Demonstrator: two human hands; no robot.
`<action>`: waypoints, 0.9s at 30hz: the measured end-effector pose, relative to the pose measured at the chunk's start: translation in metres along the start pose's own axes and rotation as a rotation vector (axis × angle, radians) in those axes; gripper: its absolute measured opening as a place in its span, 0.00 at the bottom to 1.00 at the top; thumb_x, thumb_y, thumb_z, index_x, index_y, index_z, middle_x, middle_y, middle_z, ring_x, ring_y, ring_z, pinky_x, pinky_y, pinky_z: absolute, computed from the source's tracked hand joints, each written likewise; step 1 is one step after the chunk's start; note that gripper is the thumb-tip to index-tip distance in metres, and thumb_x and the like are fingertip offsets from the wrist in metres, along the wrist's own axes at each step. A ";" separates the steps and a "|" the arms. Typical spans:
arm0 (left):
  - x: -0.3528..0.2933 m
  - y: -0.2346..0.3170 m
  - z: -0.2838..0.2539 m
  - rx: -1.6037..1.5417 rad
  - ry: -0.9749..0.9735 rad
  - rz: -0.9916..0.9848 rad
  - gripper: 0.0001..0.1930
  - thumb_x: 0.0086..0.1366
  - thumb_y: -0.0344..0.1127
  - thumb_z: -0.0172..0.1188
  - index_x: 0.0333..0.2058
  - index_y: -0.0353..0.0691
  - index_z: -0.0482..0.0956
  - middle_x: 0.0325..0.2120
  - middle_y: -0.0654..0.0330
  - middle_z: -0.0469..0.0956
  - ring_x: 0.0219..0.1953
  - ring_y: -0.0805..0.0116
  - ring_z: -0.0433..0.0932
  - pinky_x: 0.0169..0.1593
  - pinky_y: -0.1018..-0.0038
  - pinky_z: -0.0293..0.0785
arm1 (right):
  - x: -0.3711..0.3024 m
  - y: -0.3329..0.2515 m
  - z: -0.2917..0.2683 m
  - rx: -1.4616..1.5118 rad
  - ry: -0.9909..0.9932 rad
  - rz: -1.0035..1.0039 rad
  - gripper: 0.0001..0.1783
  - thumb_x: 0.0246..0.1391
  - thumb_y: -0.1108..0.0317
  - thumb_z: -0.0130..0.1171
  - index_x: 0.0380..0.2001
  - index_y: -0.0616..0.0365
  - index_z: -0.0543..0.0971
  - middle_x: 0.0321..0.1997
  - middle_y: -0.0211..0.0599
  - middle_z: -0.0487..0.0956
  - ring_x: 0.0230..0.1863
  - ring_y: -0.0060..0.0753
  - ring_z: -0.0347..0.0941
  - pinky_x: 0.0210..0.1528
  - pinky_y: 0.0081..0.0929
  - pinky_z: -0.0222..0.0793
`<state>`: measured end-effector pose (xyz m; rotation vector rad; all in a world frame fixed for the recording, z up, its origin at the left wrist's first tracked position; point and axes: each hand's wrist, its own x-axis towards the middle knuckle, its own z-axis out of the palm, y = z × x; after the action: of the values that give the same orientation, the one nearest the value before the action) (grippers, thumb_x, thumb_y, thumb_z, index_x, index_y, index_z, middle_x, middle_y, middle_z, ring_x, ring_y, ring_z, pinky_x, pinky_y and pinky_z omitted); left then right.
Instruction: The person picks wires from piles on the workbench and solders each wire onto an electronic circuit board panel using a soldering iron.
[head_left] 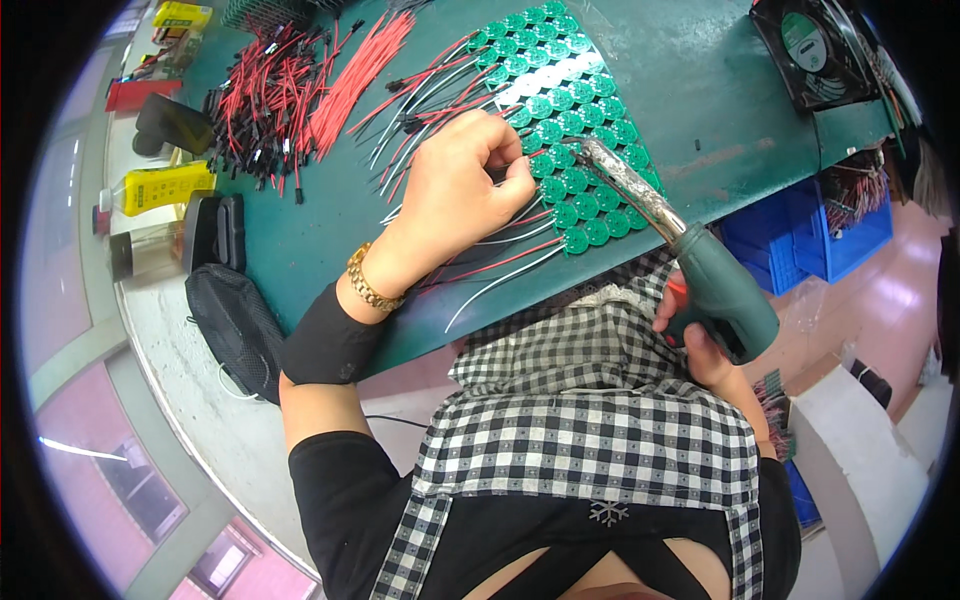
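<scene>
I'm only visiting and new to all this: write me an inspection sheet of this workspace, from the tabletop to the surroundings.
Surface: green tabletop, with a glossy glare across part of the boards.
Job's things: grid of round green circuit boards; gun-shaped tool, its tip at the boards, contact unclear.
Clutter: black fan at upper right; yellow bottle and black pouch at left.
Hands: left hand has its fingers closed, apparently on a red wire; right hand grips the tool.
Cables: straight red wires beside tangled red-and-black leads.
Surroundings: blue crates below the table's right side; pinkish floor.
</scene>
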<state>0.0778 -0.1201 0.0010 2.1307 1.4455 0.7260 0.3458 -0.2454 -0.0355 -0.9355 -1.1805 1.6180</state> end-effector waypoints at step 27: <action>-0.011 -0.008 -0.002 -0.054 -0.040 -0.009 0.04 0.47 0.26 0.60 0.21 0.35 0.73 0.19 0.63 0.70 0.18 0.79 0.68 0.23 0.81 0.66 | -0.007 0.010 0.015 -0.022 0.050 0.009 0.14 0.51 0.68 0.55 0.40 0.63 0.73 0.31 0.35 0.75 0.31 0.27 0.73 0.37 0.25 0.70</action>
<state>0.0676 -0.1275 -0.0047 2.0853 1.3984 0.7069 0.3322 -0.2575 -0.0405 -0.9912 -1.1630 1.5829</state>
